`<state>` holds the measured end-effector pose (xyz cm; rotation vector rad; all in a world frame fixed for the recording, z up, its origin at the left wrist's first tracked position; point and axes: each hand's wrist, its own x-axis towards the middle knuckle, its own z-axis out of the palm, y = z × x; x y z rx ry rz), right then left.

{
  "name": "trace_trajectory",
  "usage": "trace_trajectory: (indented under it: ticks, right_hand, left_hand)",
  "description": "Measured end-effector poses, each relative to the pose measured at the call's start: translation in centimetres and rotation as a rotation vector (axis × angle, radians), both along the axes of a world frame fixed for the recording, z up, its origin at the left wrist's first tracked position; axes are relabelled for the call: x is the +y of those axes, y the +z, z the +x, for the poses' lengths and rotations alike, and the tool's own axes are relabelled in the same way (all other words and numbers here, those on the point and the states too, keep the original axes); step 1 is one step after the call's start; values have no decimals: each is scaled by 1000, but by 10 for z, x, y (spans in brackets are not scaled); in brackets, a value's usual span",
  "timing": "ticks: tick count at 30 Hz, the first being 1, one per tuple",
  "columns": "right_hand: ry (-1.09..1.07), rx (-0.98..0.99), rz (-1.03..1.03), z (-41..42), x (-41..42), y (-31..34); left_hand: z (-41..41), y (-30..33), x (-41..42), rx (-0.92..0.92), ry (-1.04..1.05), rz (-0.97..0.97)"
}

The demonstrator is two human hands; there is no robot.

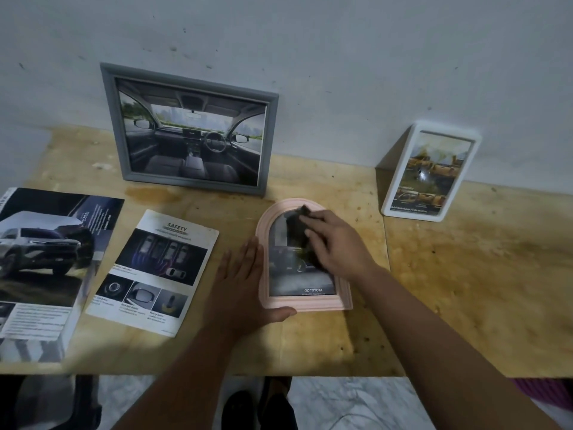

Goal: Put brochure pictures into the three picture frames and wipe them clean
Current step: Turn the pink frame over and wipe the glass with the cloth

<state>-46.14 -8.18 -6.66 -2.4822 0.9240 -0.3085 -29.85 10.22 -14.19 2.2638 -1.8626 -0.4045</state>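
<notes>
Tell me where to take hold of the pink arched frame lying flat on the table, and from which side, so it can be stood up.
Probably grip the pink arched frame by its straight bottom edge, coming from the near side. It lies flat with that edge toward the person, jutting past the left hand, while the right hand and dark cloth cover the arch.

Arms: we see both forearms bare, no sleeves.
Left hand (245, 287): no rings, no glove.
Right hand (333, 243): likewise unadorned.
Feet: we wear dark shoes (238, 408).

Dim, flat indoor light; soft shadows; slight motion blur on the right hand (333, 243); wide-angle bending at the edges
</notes>
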Motion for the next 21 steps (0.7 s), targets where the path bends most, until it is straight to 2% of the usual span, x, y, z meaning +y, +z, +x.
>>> trace_trajectory:
  ticks: [3,8,11,14,16,19,21]
  right_hand:
    - [-45,193,-120,8,0,-23]
    - [83,140,-153,-17,39,-30]
    - [143,140,-101,-35,73,-23]
    - [242,172,56,-40,74,-2]
    - [188,138,134,-31,49,15]
    - [-12,73,-36,-11,5,12]
    - [-70,171,-99,3,-8,-3]
  left_hand:
    - [0,-1,0,-10,0,14]
    - [-1,-2,0,-26,-8,-7]
    - [-1,-3,1,-24,-8,-24]
    - [-2,-3,1,-19,-11,-19]
    - [-1,-2,0,-13,-8,5]
    - [0,1,-3,-10,-4,33]
    - [-1,2,-3,-7,-6,50]
